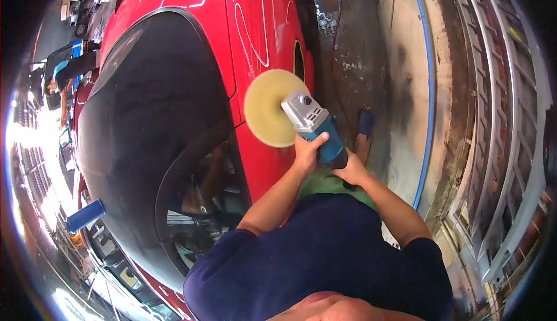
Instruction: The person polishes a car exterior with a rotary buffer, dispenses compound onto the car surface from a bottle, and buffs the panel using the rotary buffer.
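A blue and grey car polisher with a round yellow pad is in both my hands. My left hand wraps the body just behind the grey head, thumb on top. Farther back, my right hand closes round the rear end of the tool. The pad lies over the red car's side panel; whether it presses on the paint I cannot tell. White looping streaks of polish mark the red paint beyond the pad.
The car's black soft top fills the left. A blue cylinder sits at its far edge. On the right a blue hose runs along the wall base beside metal railings. Another person stands across the car.
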Available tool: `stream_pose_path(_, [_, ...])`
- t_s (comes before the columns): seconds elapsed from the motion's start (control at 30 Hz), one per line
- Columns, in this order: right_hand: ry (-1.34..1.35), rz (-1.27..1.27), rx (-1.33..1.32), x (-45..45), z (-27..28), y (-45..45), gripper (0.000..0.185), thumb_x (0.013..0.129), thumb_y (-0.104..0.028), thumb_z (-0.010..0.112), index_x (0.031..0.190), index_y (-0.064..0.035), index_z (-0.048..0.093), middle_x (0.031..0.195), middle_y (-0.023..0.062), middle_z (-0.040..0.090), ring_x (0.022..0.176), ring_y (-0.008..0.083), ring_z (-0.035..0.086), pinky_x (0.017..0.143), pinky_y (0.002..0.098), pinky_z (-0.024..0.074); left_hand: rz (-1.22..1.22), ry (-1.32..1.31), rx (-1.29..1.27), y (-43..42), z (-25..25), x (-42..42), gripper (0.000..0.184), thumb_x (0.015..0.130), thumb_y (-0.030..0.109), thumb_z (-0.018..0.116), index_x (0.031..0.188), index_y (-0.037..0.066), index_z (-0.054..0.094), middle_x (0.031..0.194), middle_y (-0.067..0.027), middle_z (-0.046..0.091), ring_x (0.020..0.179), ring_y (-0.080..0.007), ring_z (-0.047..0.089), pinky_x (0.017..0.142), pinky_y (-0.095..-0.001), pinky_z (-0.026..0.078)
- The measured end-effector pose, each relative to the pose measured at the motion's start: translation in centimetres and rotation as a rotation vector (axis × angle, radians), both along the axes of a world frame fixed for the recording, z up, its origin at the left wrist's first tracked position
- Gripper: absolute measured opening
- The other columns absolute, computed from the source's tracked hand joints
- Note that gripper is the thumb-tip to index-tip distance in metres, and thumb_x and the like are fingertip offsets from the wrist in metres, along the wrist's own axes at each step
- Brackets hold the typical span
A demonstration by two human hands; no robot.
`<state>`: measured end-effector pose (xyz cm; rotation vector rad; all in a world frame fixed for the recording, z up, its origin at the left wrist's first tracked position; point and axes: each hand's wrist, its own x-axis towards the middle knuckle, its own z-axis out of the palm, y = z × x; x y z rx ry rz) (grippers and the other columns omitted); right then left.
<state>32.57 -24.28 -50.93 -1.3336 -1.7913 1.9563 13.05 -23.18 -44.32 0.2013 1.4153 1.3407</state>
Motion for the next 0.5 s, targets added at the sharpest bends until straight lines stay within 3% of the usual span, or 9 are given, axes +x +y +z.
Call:
stream_pose_path(0.13, [-0.205, 0.062, -0.117, -1.4, 0.2, 0.0, 0.084, 0.073, -0.017, 0.091, 0.146, -0.007, 0.052, 0.126, 0.0218, 0.072, 0.119, 0.0391, 0.069, 0.103, 0.0445, 0.0529, 0.094, 0.257, -0.035, -2.4, -1.8, 0.1, 0.08, 0.079, 0.03, 0.095, 0.138, -0.002, 0.052, 0.125, -0.0123, 0.068, 0.113, -0.0241, 0.067, 0.102, -0.0402, 0.054])
stream_pose_path(0.23, [-0.154, 0.035, -0.034, -1.4, -1.0, -0.5, 0.085, 0.075, -0.021, 0.091, 0.148, -0.0098, 0.049, 0.123, 0.0259, 0.072, 0.119, 0.0474, 0.068, 0.099, 0.0503, 0.054, 0.138, 0.347, -0.007, -2.7, -1.2, 0.0, 0.081, 0.077, 0.027, 0.097, 0.137, -0.002, 0.05, 0.126, -0.0135, 0.067, 0.115, -0.0241, 0.067, 0.102, -0.0403, 0.054])
stream_pose_path(0.37, [-0.219, -0.034, 0.091, -0.2, -0.7, 0.5, 0.084, 0.075, -0.021, 0.089, 0.148, -0.0102, 0.049, 0.121, 0.0257, 0.073, 0.117, 0.0476, 0.068, 0.098, 0.0504, 0.0546, 0.14, 0.278, -0.004, 0.0, -2.9, 1.2, 0.093, 0.076, 0.025, 0.097, 0.144, -0.001, 0.038, 0.131, -0.0161, 0.062, 0.119, -0.0261, 0.065, 0.105, -0.0414, 0.053])
stream_pose_path(0.5, [-0.273, -0.019, 0.149, 0.0, -0.2, 4.4, 0.082, 0.073, -0.016, 0.088, 0.146, -0.0086, 0.052, 0.121, 0.0259, 0.073, 0.118, 0.0466, 0.069, 0.097, 0.0491, 0.0555, 0.146, 0.326, 0.01, 2.6, -3.0, 0.9, 0.096, 0.075, 0.028, 0.097, 0.144, -0.001, 0.036, 0.13, -0.0167, 0.062, 0.119, -0.0269, 0.064, 0.106, -0.042, 0.051])
